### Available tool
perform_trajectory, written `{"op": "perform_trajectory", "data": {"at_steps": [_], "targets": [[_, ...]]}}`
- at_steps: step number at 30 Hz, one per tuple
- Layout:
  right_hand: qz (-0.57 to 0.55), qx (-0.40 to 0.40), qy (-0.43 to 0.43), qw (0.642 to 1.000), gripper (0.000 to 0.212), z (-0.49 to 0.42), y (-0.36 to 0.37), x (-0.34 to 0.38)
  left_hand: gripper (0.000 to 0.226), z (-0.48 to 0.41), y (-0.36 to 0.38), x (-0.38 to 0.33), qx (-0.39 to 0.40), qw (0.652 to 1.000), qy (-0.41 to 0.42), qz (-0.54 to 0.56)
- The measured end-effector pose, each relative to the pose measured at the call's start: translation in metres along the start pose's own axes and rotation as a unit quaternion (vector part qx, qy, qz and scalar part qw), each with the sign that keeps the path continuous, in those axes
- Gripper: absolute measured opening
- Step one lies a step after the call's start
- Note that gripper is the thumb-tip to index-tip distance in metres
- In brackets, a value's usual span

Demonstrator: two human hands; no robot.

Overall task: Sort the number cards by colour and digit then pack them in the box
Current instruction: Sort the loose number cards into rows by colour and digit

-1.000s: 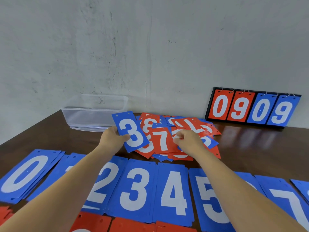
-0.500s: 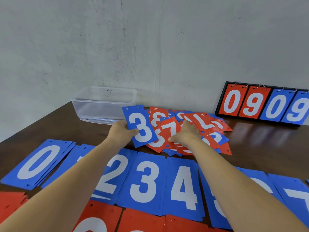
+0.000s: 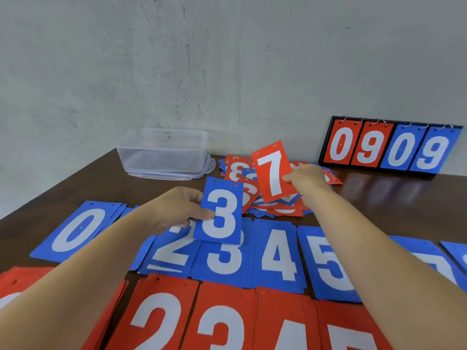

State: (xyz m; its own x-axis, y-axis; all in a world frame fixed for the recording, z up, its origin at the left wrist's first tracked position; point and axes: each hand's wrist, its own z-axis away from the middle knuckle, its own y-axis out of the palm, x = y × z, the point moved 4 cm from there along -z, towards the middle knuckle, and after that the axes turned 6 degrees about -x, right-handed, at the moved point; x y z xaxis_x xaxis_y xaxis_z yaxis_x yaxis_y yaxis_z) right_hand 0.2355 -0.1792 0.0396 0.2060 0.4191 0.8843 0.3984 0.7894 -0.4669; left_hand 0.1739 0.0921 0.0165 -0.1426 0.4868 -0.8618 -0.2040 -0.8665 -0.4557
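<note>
**Blue 3 card (image 3: pixel 219 213) in the left hand (image 3: pixel 174 210), red 7 card (image 3: pixel 274 173) in the right hand (image 3: pixel 307 179)**

Both forearms reach forward from the bottom of the view over a dark wooden table (image 3: pixel 379 203). The left hand pinches the blue 3 card by its left long edge, thumb on the front and fingers behind. It holds the card upright just above the blue 3 stack (image 3: pixel 222 263), which lies in a blue row (image 3: pixel 278 253) sorted by digit. The right hand, further back, pinches the red 7 card at its right edge. That card is tilted and raised over the mixed pile (image 3: pixel 237 170) of red and blue cards near the wall. A red row (image 3: pixel 214 324) of sorted stacks lies nearest the viewer.

The cards look thin, stiff, light and smooth, likely plastic, with two small holes near the top. An edge pinch seems the surest hold. A card lying flat may need sliding or lifting at a corner first, and stacked ones could slip apart.

A clear plastic box (image 3: pixel 161 152) stands at the back left, with no cards visible inside. A flip scoreboard (image 3: pixel 389 147) leans against the wall at the back right.
</note>
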Motion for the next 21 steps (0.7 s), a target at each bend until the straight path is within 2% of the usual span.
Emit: {"op": "perform_trajectory", "data": {"at_steps": [2,6,12,15,17,21], "targets": [[-0.039,-0.002,0.019,0.999,0.033,0.013,-0.014,-0.003,0.019,0.009,0.003,0.003,0.018,1.000,0.001,-0.007],[-0.066,0.000,0.028,0.997,0.028,0.039,-0.037,-0.007,0.023,0.024,0.014,0.003,0.037,0.998,0.000,-0.043],[-0.094,0.016,0.005,0.995,0.023,0.081,-0.078,-0.014,0.030,0.029,0.027,0.006,-0.033,0.992,-0.004,-0.125],[-0.086,0.020,-0.011,0.996,0.019,0.102,-0.098,-0.018,0.031,0.028,0.031,0.003,-0.081,0.966,0.012,-0.246],[-0.077,0.017,-0.020,0.997,0.018,0.114,-0.113,-0.023,0.045,0.027,0.035,-0.001,-0.112,0.935,0.023,-0.337],[-0.059,0.012,-0.019,0.998,0.011,0.137,-0.142,-0.037,0.044,0.035,0.042,-0.007,-0.158,0.908,0.030,-0.387]]}}
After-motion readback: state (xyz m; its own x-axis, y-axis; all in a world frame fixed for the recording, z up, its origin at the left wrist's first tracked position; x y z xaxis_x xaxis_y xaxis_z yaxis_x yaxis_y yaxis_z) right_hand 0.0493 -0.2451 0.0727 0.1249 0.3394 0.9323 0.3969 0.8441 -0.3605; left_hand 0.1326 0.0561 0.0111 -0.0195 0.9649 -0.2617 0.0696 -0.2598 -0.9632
